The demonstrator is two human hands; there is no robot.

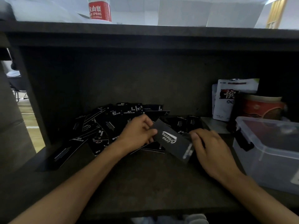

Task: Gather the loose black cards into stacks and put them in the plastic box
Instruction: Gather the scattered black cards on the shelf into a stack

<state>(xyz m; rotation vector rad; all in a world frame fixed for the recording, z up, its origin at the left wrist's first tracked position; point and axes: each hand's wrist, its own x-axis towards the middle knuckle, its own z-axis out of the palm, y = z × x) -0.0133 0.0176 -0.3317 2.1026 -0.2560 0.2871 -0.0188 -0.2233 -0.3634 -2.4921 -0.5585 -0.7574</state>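
While a heap of loose black cards [116,125] lies spread over the dark bench [145,180] against the back panel, a small stack of cards [174,141] is gripped between the left hand [137,133] at its upper end and the right hand [210,147] at its lower end. The plastic box [268,152] is set at the right edge, lid off, close beside the right hand. Behind it a red-patterned tub [262,105] and a white pouch [226,101] are crowded into the corner. A red-labelled bottle [99,10] is seen on the shelf above.
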